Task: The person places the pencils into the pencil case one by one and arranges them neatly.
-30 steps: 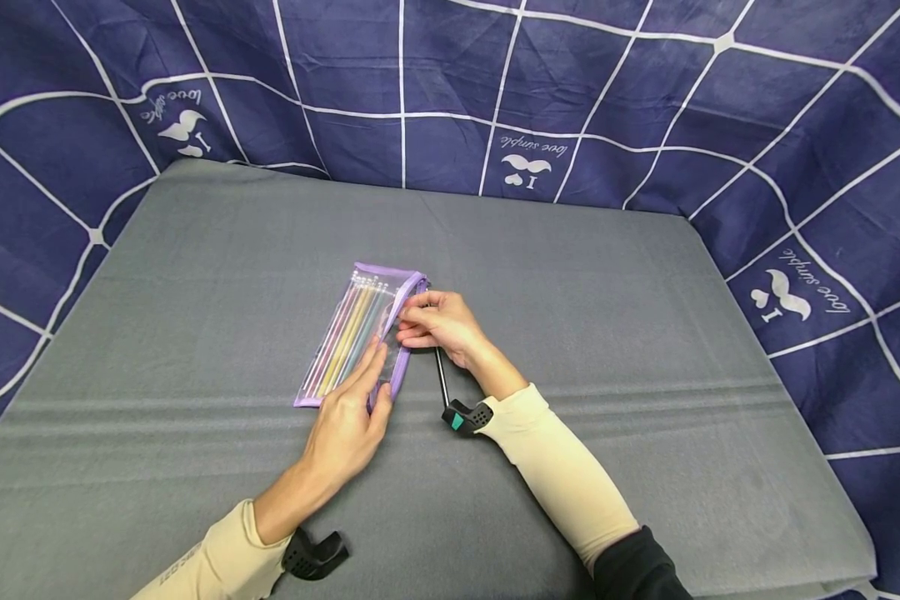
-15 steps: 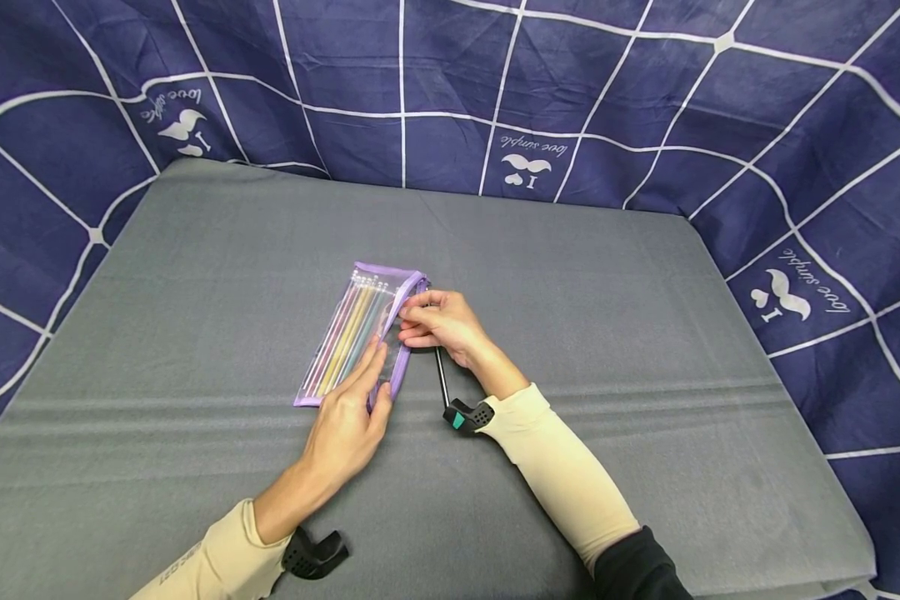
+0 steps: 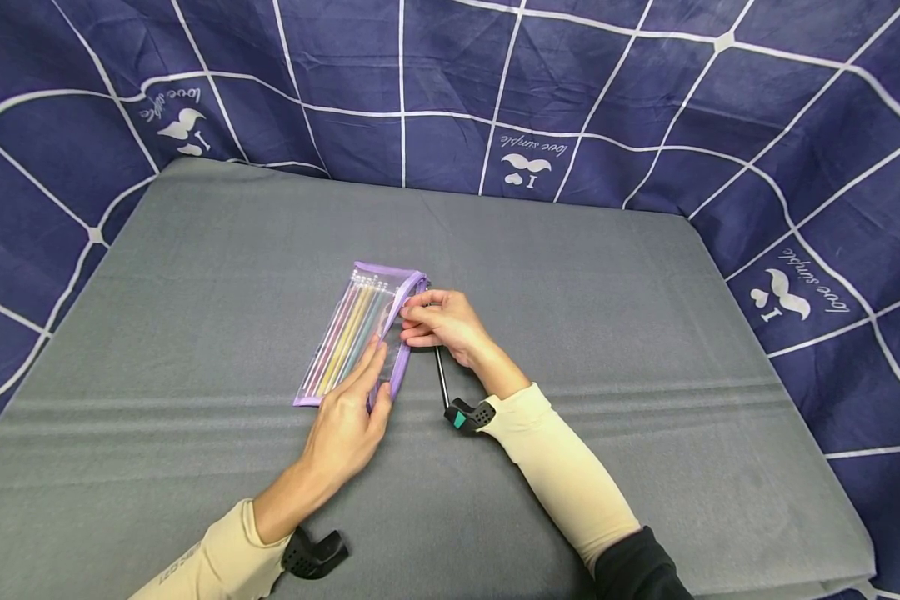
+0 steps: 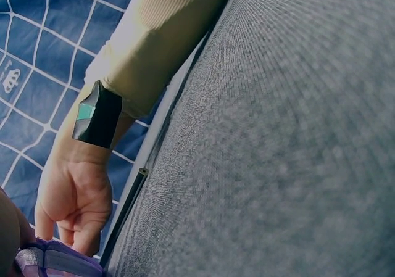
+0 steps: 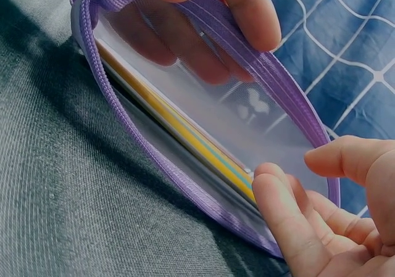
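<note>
A clear pouch (image 3: 345, 333) with purple trim lies at mid-table, holding several slim coloured rods (image 3: 354, 342) with pale knobs at their far ends. My left hand (image 3: 348, 425) grips the pouch: its long fingers lie across the clear face and the thumb is at the mouth side. Seen from the right wrist, the purple zip mouth (image 5: 296, 113) gapes. At that mouth is my right hand (image 3: 446, 325), fingers loosely bent; thumb and index finger are apart with nothing between them. The thumb is by the purple edge. A dark rod (image 3: 442, 379) lies below my right hand.
Grey cloth covers the table (image 3: 570, 275). A blue curtain (image 3: 450, 75) with white grid lines rises behind and at both sides. Black wrist mounts, the left one (image 3: 315, 557) and the right one (image 3: 468, 415), sit close to the table surface.
My right hand has shifted very slightly to the right at the pouch's mouth. My left hand and the pouch stay where they were.
</note>
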Action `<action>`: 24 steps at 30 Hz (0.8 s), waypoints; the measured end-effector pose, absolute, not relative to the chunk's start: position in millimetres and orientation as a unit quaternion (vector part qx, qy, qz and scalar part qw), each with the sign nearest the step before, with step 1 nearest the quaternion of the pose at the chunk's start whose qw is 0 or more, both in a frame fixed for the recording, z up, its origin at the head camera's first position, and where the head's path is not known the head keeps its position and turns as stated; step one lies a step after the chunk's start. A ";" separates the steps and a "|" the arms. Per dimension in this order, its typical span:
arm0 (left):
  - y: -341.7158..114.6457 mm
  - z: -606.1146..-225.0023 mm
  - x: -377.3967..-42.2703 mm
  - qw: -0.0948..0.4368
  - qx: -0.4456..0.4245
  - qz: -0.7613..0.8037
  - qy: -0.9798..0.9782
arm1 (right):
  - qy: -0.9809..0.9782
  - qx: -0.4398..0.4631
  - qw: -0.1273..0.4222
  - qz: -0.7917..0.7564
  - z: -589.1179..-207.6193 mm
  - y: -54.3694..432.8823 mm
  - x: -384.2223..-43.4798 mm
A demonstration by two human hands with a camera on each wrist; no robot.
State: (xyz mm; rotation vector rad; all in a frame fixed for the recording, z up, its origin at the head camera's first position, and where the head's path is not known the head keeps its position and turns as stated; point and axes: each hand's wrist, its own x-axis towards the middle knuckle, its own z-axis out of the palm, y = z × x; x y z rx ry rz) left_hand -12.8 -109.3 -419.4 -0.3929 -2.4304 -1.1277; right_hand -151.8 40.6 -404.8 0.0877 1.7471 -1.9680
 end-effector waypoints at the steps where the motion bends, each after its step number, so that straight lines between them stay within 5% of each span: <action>1: -109.3 -419.4 -12.9 0.215 -0.142 -0.407 -0.877 | 0.642 0.032 0.251 -0.724 -404.9 40.8 -151.9; 24: -108.5 -419.8 -13.3 0.220 -0.146 -0.410 -0.873 | 0.680 0.042 0.226 -0.696 -405.1 60.8 -155.8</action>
